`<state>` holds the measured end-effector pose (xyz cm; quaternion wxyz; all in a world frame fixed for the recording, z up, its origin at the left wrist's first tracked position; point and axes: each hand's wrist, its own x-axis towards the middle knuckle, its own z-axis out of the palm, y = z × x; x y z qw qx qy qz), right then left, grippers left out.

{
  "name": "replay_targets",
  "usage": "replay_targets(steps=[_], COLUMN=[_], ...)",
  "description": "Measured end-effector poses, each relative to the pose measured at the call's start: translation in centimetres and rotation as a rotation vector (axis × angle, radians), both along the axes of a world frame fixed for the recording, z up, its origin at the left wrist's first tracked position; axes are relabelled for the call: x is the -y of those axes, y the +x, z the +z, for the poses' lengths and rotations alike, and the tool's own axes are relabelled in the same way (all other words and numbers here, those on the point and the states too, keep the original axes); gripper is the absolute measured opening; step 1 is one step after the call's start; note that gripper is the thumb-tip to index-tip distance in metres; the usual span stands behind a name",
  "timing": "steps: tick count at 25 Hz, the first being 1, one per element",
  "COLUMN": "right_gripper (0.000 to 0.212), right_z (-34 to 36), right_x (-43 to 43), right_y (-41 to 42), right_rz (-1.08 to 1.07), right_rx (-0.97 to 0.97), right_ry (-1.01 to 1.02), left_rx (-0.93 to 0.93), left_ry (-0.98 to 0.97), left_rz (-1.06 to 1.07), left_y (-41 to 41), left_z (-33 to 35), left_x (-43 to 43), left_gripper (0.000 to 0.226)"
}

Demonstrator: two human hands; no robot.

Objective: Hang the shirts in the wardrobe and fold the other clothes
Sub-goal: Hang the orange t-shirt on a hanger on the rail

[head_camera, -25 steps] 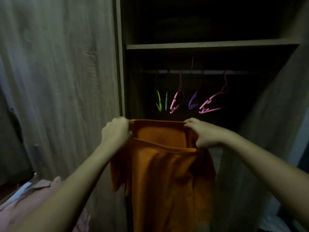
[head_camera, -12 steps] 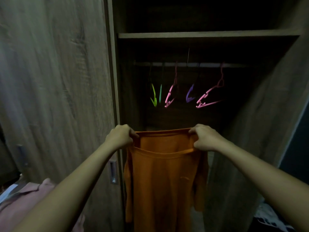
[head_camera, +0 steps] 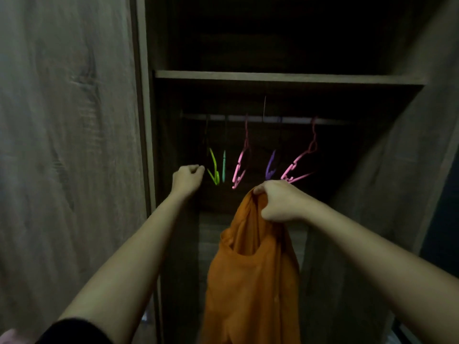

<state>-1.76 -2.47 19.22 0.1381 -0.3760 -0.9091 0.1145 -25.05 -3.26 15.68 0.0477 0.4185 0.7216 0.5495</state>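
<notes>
My right hand (head_camera: 279, 202) grips the bunched collar of an orange shirt (head_camera: 250, 276), which hangs limp in front of the open wardrobe. My left hand (head_camera: 187, 177) is raised to the left of it with its fingers curled, just left of a green hanger (head_camera: 214, 170). A thin dark hanger line comes down to its fingertips; I cannot tell if they hold it. Several coloured hangers hang from the rail (head_camera: 260, 119): a teal one (head_camera: 224, 166), a pink one (head_camera: 239, 167), a purple one (head_camera: 270, 166) and another pink one (head_camera: 299, 165).
A wooden shelf (head_camera: 285, 78) runs above the rail. The closed wardrobe door (head_camera: 69, 145) fills the left side and the wardrobe's side panel (head_camera: 409, 182) stands at the right. A bit of pink cloth (head_camera: 10, 337) shows at the bottom left corner.
My left hand let go of the shirt and rose toward the hangers. The shirt, earlier spread between both hands, now hangs bunched from my right hand alone.
</notes>
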Motion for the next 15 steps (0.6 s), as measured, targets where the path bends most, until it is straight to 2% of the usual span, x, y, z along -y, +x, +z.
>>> replay_targets(steps=[5, 10, 15], right_gripper=[0.072, 0.075, 0.076], right_z=[0.6, -0.1, -1.5], right_x=[0.0, -1.1, -1.7], right_y=[0.5, 1.7, 2.4], right_rz=[0.024, 0.031, 0.038], right_rx=[0.015, -0.022, -0.053], right_ry=[0.037, 0.113, 0.135], left_rx=[0.381, 0.307, 0.243], left_ry=[-0.013, 0.114, 0.175], left_rz=[-0.054, 0.060, 0.045], left_y=[-0.2, -0.3, 0.1], left_z=[1.8, 2.2, 3.0], left_x=[-8.0, -10.6, -8.8], left_gripper=[0.052, 0.042, 0.035])
